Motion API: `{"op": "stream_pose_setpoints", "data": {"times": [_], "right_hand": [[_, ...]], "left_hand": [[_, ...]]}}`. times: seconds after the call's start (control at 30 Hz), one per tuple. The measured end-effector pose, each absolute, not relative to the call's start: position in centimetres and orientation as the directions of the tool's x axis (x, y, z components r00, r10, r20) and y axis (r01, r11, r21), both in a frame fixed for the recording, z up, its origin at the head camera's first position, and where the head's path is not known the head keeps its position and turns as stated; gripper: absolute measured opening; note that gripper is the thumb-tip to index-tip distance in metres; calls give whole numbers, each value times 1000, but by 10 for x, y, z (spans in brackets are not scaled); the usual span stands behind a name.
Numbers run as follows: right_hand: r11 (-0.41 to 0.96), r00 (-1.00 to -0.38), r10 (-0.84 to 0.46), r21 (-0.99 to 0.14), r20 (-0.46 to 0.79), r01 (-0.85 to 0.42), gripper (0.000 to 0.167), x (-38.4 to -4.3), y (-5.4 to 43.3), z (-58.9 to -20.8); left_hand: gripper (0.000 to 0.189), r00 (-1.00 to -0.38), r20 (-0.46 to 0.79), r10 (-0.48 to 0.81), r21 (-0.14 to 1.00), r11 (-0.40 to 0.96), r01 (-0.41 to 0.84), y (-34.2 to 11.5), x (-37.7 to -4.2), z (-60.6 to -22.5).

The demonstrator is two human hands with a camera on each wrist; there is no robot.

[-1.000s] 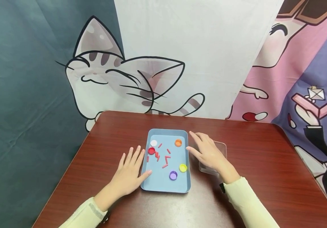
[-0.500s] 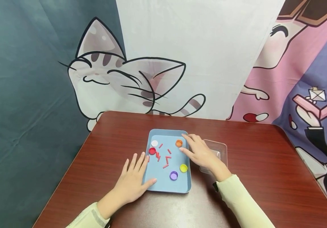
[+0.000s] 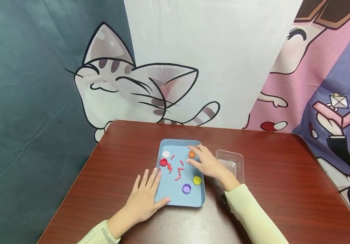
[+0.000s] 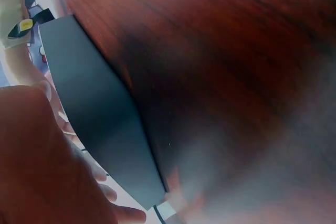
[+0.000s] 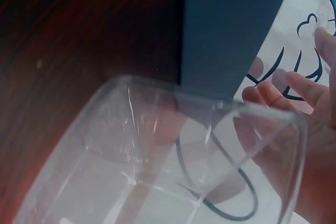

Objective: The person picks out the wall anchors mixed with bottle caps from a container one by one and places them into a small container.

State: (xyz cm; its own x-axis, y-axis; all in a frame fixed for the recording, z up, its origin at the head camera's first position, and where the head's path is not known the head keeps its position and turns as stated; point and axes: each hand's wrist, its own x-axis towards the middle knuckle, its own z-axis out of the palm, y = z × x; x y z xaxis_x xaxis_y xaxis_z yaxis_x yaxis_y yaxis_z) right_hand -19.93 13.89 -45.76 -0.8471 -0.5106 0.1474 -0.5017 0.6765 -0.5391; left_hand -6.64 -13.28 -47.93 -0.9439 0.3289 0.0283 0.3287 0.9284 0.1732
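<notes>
A light-blue tray (image 3: 172, 198) lies on the table, its side wall (image 4: 94, 98) large in the left wrist view. My left hand (image 3: 144, 198) rests on its near left edge, fingers spread. Over the tray's right edge reaches my right hand (image 3: 207, 163), its thumb and forefinger apart around the orange cap-like disc (image 3: 191, 155); contact cannot be told. Also in the tray are white (image 3: 166, 154), red (image 3: 163, 162), yellow (image 3: 197, 180) and purple (image 3: 186, 188) cap-like discs. Several short red sticks (image 3: 179, 173) lie scattered between them.
A clear plastic box (image 3: 239, 166) stands on the table right of the tray, partly behind my right forearm. The dark red wooden table (image 3: 126, 145) extends to both sides. Behind it hangs a printed cloth (image 3: 224, 61).
My right hand has moved left from beside the clear box to over the tray, by the orange disc. My left hand has slid slightly right and nearer, its thumb farther over the tray.
</notes>
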Motion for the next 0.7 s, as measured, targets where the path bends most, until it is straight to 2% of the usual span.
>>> {"op": "stream_pose_setpoints", "data": {"times": [0.4,0.7], "right_hand": [[641,-829,-552,-590,89,-491,53,-205,127,-466],[654,-802,-588,-522,104,-547,41,-210,121,-473]], "left_hand": [[96,-946,-3,323,179,931,318,-132,-66,-485],[95,-945,21,325,187,928,323,-132,-66,-484]]}}
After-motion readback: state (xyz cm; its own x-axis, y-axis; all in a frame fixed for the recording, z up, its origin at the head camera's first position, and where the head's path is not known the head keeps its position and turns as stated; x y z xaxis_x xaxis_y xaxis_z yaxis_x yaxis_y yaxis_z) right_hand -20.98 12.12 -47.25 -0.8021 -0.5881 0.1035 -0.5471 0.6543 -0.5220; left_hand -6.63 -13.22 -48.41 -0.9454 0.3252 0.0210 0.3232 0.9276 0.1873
